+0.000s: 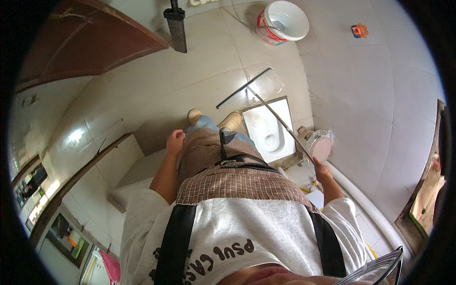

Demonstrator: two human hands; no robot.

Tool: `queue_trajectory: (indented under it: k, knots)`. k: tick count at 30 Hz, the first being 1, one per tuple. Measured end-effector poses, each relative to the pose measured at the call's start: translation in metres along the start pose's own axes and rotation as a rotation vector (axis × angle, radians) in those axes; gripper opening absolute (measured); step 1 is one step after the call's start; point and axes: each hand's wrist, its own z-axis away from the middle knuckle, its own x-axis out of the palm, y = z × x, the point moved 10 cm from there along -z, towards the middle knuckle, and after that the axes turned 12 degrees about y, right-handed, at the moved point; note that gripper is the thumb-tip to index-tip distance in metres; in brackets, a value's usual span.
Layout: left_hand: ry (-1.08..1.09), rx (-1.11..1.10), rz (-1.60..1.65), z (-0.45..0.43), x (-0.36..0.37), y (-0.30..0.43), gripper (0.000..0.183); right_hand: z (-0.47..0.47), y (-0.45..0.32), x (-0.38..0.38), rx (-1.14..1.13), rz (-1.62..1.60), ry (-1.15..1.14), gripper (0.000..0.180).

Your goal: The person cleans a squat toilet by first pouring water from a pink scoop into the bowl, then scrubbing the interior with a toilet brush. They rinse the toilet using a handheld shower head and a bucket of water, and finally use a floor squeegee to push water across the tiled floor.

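A long-handled floor squeegee slants across the picture; my right hand (323,172) grips the upper end of its metal handle (270,111). Its dark blade (232,97) lies on the tiled floor beyond the squat toilet pan (263,123), beside a shiny wet patch (265,79). The handle crosses over the white pan. Beside my left thigh hangs my left hand (175,142), its fingers curled; the palm is hidden, and nothing shows in it. My feet in beige clogs (231,122) stand left of the pan.
A white bucket (288,22) with a hose in it stands by the far wall. A lidded bin (319,148) sits right of the pan, near a white pipe (359,199). At upper left are a brown door (96,39) and a dark upright object (176,30). A ledge (140,169) is at left.
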Motion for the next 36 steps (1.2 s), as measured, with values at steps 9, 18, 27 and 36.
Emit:
queue_trajectory:
  k: [9, 18, 27, 36]
  knots:
    - [-0.067, -0.028, -0.067, -0.007, 0.046, -0.001, 0.032, 0.036, 0.108, -0.002, 0.05, -0.067, 0.094, 0.045]
    - [0.028, 0.04, -0.236, -0.001, 0.012, 0.067, 0.033, -0.023, 0.062, -0.03, -0.298, -0.417, 0.518, 0.041]
    - [0.214, 0.502, -0.198, -0.025, -0.013, 0.33, 0.04, -0.067, -0.037, -0.073, -0.136, -0.369, 0.35, 0.045]
    - [0.296, 0.673, -0.096, -0.141, -0.025, 0.6, 0.068, -0.064, -0.075, -0.197, -0.106, -0.356, 0.415, 0.037]
